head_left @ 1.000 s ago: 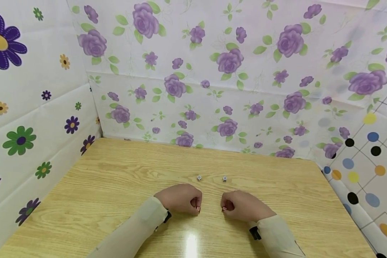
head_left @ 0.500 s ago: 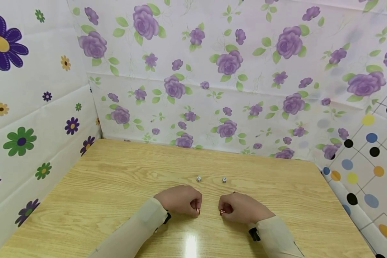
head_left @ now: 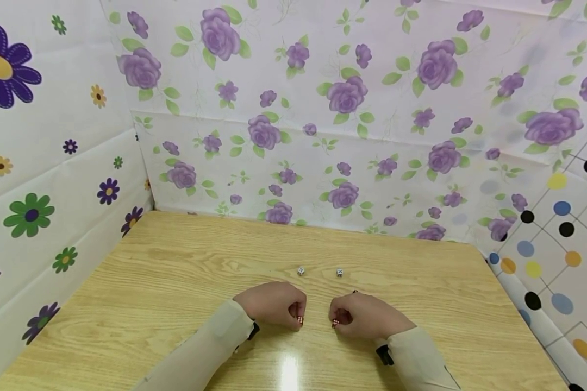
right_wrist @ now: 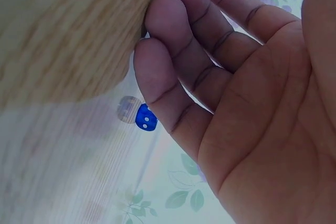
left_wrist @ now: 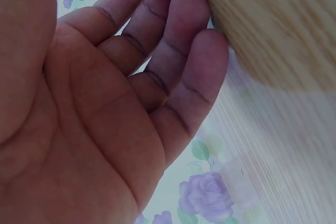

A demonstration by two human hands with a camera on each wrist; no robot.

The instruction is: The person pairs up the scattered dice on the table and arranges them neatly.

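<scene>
My left hand point(head_left: 276, 305) pinches a red die point(head_left: 300, 320) with white pips between thumb and index finger, low over the table. In the left wrist view its other fingers point(left_wrist: 205, 61) bend loosely, fingertips near the wood, and that die is out of sight. Facing it, my right hand point(head_left: 372, 316) pinches a second red die point(head_left: 335, 323) the same way. A blue die point(right_wrist: 146, 117) with white pips lies on the table beyond the right hand's fingers; in the head view only a dark bit of it shows behind the knuckles.
Two white dice with dark pips lie farther back: one white die point(head_left: 300, 271) beyond the left hand, another white die point(head_left: 339, 272) beyond the right. The wooden table point(head_left: 215, 244) meets flowered cloth walls point(head_left: 293, 141) at the back and sides.
My right hand has shifted slightly left and nearer the body with its red die, and a dark bit shows behind its knuckles. The left hand stays almost still.
</scene>
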